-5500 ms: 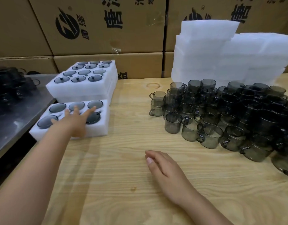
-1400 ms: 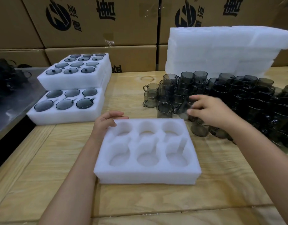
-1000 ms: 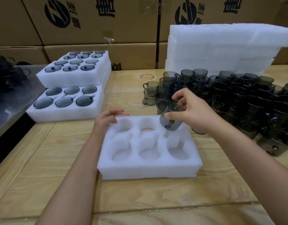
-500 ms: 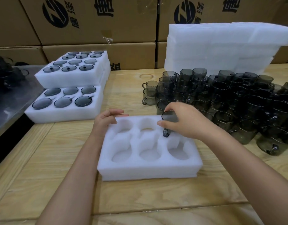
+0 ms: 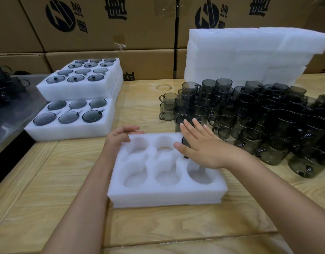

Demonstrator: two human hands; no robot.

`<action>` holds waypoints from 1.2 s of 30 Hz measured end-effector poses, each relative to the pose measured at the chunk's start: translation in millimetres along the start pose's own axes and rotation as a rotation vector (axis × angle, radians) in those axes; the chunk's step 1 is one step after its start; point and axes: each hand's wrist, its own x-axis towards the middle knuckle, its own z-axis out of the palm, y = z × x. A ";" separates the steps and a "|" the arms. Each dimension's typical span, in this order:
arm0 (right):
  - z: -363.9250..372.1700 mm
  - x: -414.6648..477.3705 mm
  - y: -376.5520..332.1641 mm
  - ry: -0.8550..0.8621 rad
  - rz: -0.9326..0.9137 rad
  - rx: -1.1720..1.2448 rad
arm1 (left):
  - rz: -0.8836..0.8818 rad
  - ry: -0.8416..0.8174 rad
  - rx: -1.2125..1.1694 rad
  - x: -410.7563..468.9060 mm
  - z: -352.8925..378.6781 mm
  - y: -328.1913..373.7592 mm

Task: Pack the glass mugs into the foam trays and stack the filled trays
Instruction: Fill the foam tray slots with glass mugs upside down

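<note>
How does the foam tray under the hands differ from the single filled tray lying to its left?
The front tray shows five empty pockets and one mug under the flat right hand; the left tray holds six mugs. The left hand holds the front tray's far corner; no hand touches the left tray. Both are white six-pocket foam trays.

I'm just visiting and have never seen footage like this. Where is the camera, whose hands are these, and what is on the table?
No machine here: a person wears a camera on the head, looking down at their own hands. The left hand grips the far corner of a white foam tray on the wooden table. The right hand lies flat over a dark glass mug in the tray's far right pocket; the other five pockets are empty. Filled trays sit left; loose mugs and spare foam right.
</note>
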 end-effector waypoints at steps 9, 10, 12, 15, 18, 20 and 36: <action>-34.4 49.3 45.9 0.259 0.080 -0.033 | -0.019 0.012 -0.043 -4.0 0.9 2.6; -36.8 54.6 49.5 0.204 0.058 -0.095 | -0.021 0.012 -0.048 -4.2 1.2 2.8; -41.0 62.2 51.6 0.174 -0.002 -0.150 | -0.020 0.019 -0.046 -2.8 1.2 2.3; -42.5 68.1 47.9 0.193 -0.092 -0.100 | -0.023 0.023 -0.043 -1.8 1.6 2.2; -41.5 67.7 42.3 0.206 -0.147 0.024 | -0.024 0.013 -0.049 -1.7 1.1 2.0; -42.1 65.2 38.2 0.241 -0.170 0.112 | -0.019 0.013 -0.046 -1.5 1.1 1.7; -63.6 31.5 -40.9 0.403 -0.044 0.302 | 0.016 0.079 -0.025 -1.6 8.4 -2.8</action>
